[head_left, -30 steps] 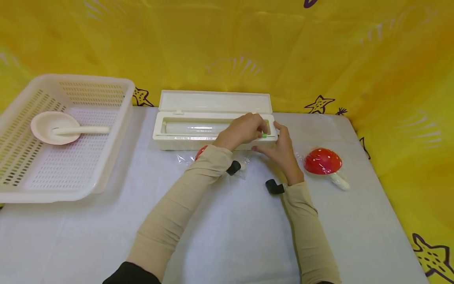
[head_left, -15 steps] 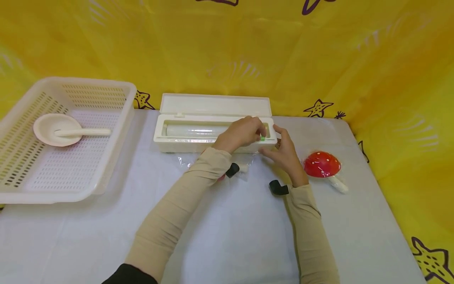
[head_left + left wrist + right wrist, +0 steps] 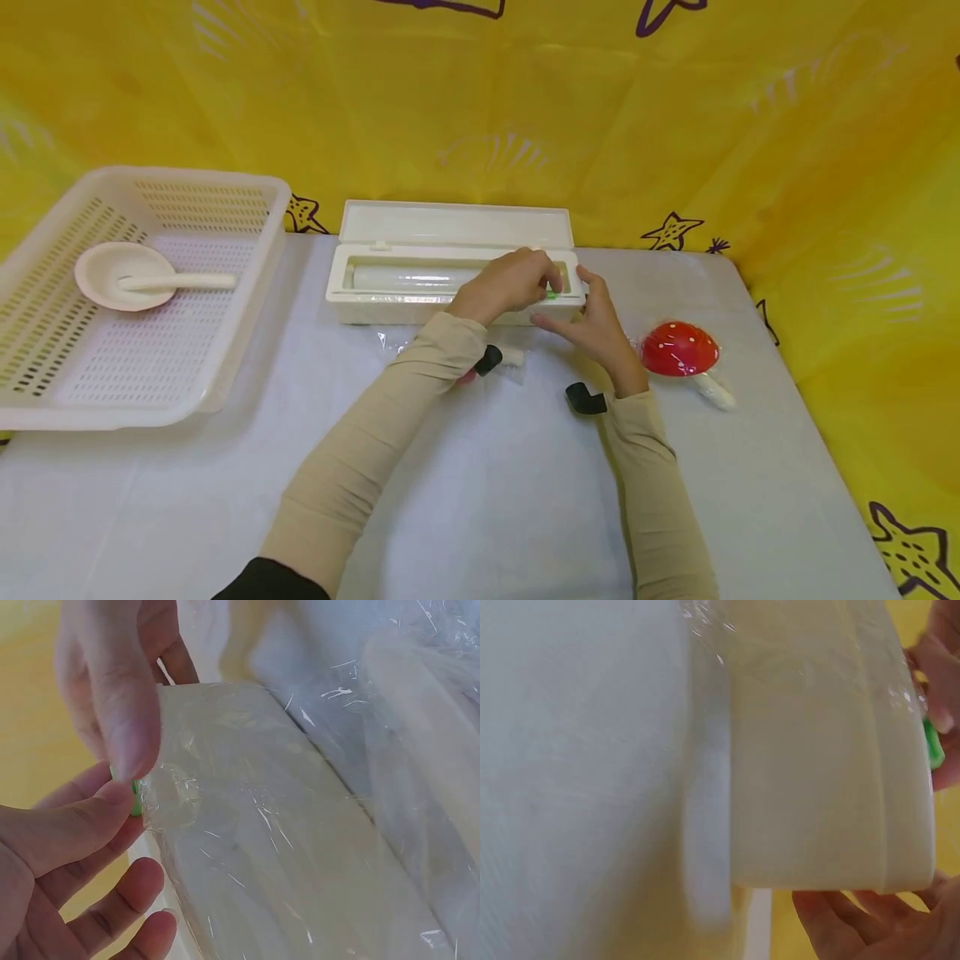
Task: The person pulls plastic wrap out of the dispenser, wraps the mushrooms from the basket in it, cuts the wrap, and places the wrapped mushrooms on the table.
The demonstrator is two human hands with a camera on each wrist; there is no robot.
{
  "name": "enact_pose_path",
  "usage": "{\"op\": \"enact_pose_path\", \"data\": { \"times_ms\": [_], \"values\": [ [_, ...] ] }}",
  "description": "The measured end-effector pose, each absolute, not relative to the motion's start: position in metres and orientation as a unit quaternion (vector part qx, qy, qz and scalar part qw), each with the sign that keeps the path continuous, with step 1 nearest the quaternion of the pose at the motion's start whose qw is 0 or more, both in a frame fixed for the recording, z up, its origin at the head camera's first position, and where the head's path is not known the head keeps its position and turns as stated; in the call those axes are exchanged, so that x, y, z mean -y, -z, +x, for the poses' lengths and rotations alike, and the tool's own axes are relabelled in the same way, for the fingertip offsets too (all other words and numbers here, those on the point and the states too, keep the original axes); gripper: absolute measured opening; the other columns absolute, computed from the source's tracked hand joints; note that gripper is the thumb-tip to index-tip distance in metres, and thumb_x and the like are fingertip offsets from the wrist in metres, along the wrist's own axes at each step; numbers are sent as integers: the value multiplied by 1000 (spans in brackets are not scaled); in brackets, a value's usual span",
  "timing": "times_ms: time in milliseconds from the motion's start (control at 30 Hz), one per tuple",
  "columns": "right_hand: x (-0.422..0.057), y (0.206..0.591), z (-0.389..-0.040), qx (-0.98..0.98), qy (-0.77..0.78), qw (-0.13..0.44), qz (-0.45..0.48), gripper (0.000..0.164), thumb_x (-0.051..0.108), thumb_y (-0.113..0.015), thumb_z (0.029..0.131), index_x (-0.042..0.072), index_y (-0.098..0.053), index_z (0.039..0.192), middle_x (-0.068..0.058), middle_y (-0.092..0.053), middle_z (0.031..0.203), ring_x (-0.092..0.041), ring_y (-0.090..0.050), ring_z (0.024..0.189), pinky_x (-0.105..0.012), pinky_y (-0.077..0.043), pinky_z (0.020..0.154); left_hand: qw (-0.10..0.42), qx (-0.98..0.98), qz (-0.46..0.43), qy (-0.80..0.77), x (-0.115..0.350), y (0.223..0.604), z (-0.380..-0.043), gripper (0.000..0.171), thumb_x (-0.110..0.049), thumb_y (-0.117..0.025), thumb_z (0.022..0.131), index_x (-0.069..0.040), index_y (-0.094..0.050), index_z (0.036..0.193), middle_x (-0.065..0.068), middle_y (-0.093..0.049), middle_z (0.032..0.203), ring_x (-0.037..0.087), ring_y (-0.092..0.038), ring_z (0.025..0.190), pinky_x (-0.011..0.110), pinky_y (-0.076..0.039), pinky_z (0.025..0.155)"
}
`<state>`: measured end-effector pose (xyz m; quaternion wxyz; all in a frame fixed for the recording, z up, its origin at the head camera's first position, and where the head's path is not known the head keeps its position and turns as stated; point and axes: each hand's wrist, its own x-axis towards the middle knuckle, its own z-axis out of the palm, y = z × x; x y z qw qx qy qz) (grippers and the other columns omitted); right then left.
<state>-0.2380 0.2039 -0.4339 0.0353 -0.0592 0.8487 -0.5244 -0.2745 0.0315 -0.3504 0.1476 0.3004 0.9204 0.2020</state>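
An open cream cling film dispenser stands at the back of the table, a roll of cling film in its trough. My left hand reaches over its right part. Thumb and finger pinch a small green slide cutter at the box's top edge, as the left wrist view shows. At the right end of the box, my right hand grips it, fingers behind and thumb towards the front. Clear film clings wrinkled to the front face. My left hand hides part of the roll.
Left stands a white slotted basket holding a shallow cream dish shape with a pale stem across it. At right lies a red spotted toy mushroom in clear wrap. My left sleeve partly covers another wrapped red thing.
My right thumb has shifted a little along the box front, right and then back left. The pinch on the slide cutter stays. The head view has tipped up slightly.
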Motion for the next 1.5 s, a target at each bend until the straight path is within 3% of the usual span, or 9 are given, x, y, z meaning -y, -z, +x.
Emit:
{"op": "enact_pose_path", "data": {
  "times_ms": [200, 367, 433, 733, 1000, 1300, 1500],
  "values": [
    [-195, 439, -237, -875, 480, -50, -37, 97, 30, -86, 78, -6, -27, 147, -27, -37, 149, -37, -45, 124, -50, -38, 110, 146, -922, 298, -201, -31, 351, -274, 29, -3, -62, 92, -14, -74, 116, 4, -70, 100, 17, -58, 93, 30, -49, 83],
    [-195, 441, -237, -884, 460, -81, -35, 93, 26, -87, 77, -7, -31, 144, -28, -42, 144, -38, -48, 118, -49, -40, 106, 137, -925, 297, -194, -28, 349, -271, 33, 1, -57, 91, -13, -74, 116, 3, -71, 107, 17, -58, 97, 29, -49, 82],
    [-194, 440, -236, -885, 456, -82, -35, 93, 26, -86, 77, -8, -31, 144, -28, -42, 144, -37, -47, 119, -49, -40, 107, 135, -926, 295, -191, -26, 348, -270, 33, 1, -55, 92, -13, -74, 115, 2, -71, 112, 17, -59, 100, 29, -50, 84],
    [-192, 438, -238, -887, 453, -80, -29, 96, 30, -87, 76, -7, -32, 145, -27, -40, 148, -38, -45, 128, -49, -35, 115, 152, -942, 248, -168, 3, 337, -264, 35, 4, -54, 91, -13, -75, 113, 5, -68, 104, 19, -58, 96, 33, -51, 84],
    [-194, 438, -238, -884, 465, -48, -11, 101, 35, -86, 76, -5, -28, 148, -24, -36, 153, -37, -40, 137, -50, -32, 118, 158, -954, 206, -147, 33, 334, -261, 38, 4, -54, 88, -17, -76, 110, 5, -68, 103, 21, -58, 101, 38, -51, 86],
    [-195, 438, -237, -881, 470, -46, -18, 100, 31, -87, 76, -6, -28, 148, -26, -35, 153, -37, -39, 140, -49, -30, 119, 144, -953, 199, -176, 76, 337, -255, 38, 5, -50, 83, -11, -77, 104, 4, -62, 84, 21, -56, 84, 31, -45, 70],
    [-194, 436, -237, -880, 472, -41, -16, 100, 32, -86, 77, -6, -27, 149, -25, -35, 153, -37, -38, 140, -50, -29, 120, 132, -961, 170, -175, 107, 337, -247, 37, 4, -49, 85, -10, -76, 105, 9, -68, 95, 23, -56, 83, 32, -43, 68]
  ]
}}
